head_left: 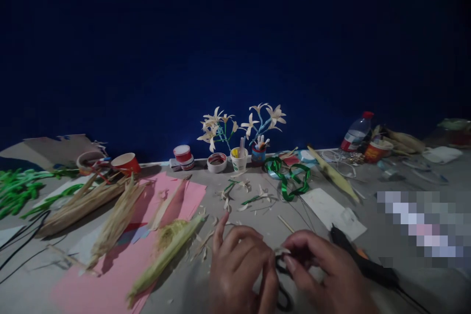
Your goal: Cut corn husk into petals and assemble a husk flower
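My left hand (241, 267) and my right hand (326, 274) meet low in the middle, over a grey table (405, 294). Both pinch a small pale piece (282, 251) between their fingertips; it looks like a bit of husk. A dark looped thing (283, 299), perhaps scissor handles, lies under my hands. An ear of corn in its husk (165, 255) lies on pink paper (110, 274) to the left of my left hand.
Dried husks (84, 201) and green leaves (18, 189) lie at left. Along the blue back wall stand paper cups (125, 163), small paint pots (184, 156), handmade husk flowers (239, 125) and a bottle (355, 133). Green ribbon (290, 176) and a black glue gun (364, 260) lie at right.
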`<state>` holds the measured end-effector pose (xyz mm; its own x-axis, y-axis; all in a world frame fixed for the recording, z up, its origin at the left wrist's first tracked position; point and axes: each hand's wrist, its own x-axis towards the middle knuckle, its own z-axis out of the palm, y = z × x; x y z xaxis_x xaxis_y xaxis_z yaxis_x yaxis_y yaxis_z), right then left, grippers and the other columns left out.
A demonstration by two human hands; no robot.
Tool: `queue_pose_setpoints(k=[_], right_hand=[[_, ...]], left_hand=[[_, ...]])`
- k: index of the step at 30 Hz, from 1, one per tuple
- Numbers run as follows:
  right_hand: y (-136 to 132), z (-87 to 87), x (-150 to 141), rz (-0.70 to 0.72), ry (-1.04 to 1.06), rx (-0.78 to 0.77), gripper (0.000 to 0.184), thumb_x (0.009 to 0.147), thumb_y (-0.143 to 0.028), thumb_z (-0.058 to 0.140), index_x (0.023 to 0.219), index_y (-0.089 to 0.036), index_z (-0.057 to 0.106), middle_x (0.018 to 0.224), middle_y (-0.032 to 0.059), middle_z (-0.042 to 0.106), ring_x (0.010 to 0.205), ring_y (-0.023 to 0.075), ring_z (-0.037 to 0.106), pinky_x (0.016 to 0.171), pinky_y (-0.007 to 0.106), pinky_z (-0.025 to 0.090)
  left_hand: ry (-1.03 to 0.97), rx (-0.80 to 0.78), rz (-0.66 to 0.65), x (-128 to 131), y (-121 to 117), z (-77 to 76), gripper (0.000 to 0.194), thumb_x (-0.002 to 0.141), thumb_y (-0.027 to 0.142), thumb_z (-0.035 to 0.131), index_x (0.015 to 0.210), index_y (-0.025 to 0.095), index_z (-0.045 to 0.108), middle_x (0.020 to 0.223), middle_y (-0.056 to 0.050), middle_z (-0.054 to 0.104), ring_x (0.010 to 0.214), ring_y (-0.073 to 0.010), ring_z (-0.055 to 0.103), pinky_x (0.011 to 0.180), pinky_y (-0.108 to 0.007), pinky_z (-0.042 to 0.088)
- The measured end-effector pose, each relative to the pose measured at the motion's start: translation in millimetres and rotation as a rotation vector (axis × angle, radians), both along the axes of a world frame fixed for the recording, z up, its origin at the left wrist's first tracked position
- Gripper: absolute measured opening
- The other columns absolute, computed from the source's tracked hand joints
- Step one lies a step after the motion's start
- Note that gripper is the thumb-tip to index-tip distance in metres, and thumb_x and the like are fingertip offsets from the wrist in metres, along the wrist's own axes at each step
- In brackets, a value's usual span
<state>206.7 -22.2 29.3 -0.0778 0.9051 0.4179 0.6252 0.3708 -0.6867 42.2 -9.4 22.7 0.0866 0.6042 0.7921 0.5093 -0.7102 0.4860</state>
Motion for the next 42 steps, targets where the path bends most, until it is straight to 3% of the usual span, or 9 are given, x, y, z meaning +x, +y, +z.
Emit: queue_pose_setpoints(k=[7, 13, 18, 23, 28, 31, 34, 38, 42], right_hand=[[2.5, 4.7, -7.6, 0.029, -0.076, 0.064, 0.015, 0.084, -0.022, 0.05, 0.071, -0.024, 0.057, 0.059, -0.0056, 0.064, 0.051, 0.012, 0.062, 0.051, 0.019, 0.048], [2.7, -2.0, 14.0, -0.173, -0.073, 0.023, 0.016, 0.086, -0.031, 0.053, 0.072, -0.025, 0.059, 0.058, -0.0044, 0.066, 0.052, 0.0151, 0.064, 0.053, 0.023, 0.05], [-0.6, 3.7, -2.9, 0.005, -0.004, 0.06, 0.009, 0.082, -0.023, 0.053, 0.078, -0.025, 0.061, 0.064, -0.0054, 0.067, 0.053, 0.0125, 0.063, 0.053, 0.019, 0.05], [1.1, 1.0, -2.6, 0.064, -0.093, 0.038, 0.019, 0.09, -0.025, 0.046, 0.074, -0.024, 0.057, 0.062, -0.005, 0.063, 0.055, 0.0124, 0.064, 0.054, 0.02, 0.048], [1.6, -8.2, 21.1, -0.164, -0.137, 0.076, 0.017, 0.089, -0.032, 0.052, 0.076, -0.025, 0.062, 0.064, -0.0026, 0.07, 0.057, 0.0167, 0.067, 0.055, 0.024, 0.052], [0.3, -1.8, 21.7, -0.086, -0.067, 0.089, 0.01, 0.086, -0.024, 0.055, 0.09, -0.025, 0.065, 0.075, -0.0012, 0.074, 0.06, 0.0155, 0.069, 0.058, 0.022, 0.056], [1.4, 10.6, 14.1, 0.198, -0.064, 0.171, 0.033, 0.081, -0.009, 0.058, 0.107, -0.028, 0.062, 0.095, -0.0003, 0.074, 0.077, 0.0136, 0.072, 0.07, 0.019, 0.057], [6.9, 18.6, 9.1, 0.417, -0.135, 0.199, 0.022, 0.085, -0.006, 0.057, 0.095, -0.025, 0.063, 0.087, 0.0002, 0.071, 0.081, 0.014, 0.068, 0.073, 0.021, 0.054], [8.4, 13.1, 10.7, 0.397, -0.01, 0.008, 0.012, 0.088, -0.015, 0.059, 0.082, -0.024, 0.064, 0.078, -0.0006, 0.07, 0.074, 0.0147, 0.067, 0.068, 0.023, 0.051]], left_hand=[[0.012, 0.039, 0.009, 2.6, -0.7, -1.6, 0.015, 0.073, 0.007, 0.058, 0.072, 0.022, 0.059, 0.062, 0.004, 0.066, 0.071, -0.0168, 0.062, 0.107, -0.054, 0.027], [-0.013, 0.012, 0.041, -1.1, -1.3, 2.8, 0.018, 0.075, 0.006, 0.055, 0.073, 0.023, 0.059, 0.062, 0.004, 0.067, 0.071, -0.0173, 0.062, 0.107, -0.052, 0.028], [0.007, 0.02, 0.032, 1.5, 0.1, 2.4, 0.017, 0.074, 0.006, 0.057, 0.073, 0.023, 0.059, 0.063, 0.004, 0.067, 0.071, -0.0174, 0.063, 0.105, -0.053, 0.029], [0.021, 0.022, 0.029, 1.8, -0.8, -0.2, 0.016, 0.073, 0.006, 0.058, 0.072, 0.023, 0.058, 0.062, 0.004, 0.066, 0.071, -0.0174, 0.063, 0.106, -0.053, 0.028], [-0.012, -0.008, 0.039, -7.6, -1.8, 0.1, 0.018, 0.074, 0.005, 0.055, 0.073, 0.023, 0.059, 0.063, 0.004, 0.065, 0.074, -0.0179, 0.063, 0.107, -0.053, 0.026], [-0.024, -0.184, -0.107, -13.6, -0.1, 1.6, 0.017, 0.081, 0.008, 0.052, 0.072, 0.022, 0.058, 0.068, 0.002, 0.065, 0.078, -0.0175, 0.063, 0.106, -0.05, 0.029], [-0.096, -0.432, -0.301, -15.6, 2.1, 2.1, 0.024, 0.088, 0.017, 0.047, 0.066, 0.021, 0.056, 0.069, 0.001, 0.062, 0.071, -0.0154, 0.063, 0.103, -0.043, 0.037], [-0.266, -0.711, -0.42, -12.7, 2.2, -2.1, 0.03, 0.086, 0.021, 0.047, 0.057, 0.021, 0.051, 0.06, 0.001, 0.058, 0.065, -0.0163, 0.061, 0.104, -0.041, 0.037], [-0.45, -0.955, -0.538, -10.8, 0.9, -8.2, 0.024, 0.081, 0.021, 0.047, 0.058, 0.021, 0.052, 0.052, 0.001, 0.053, 0.062, -0.0181, 0.056, 0.082, -0.034, 0.048]])
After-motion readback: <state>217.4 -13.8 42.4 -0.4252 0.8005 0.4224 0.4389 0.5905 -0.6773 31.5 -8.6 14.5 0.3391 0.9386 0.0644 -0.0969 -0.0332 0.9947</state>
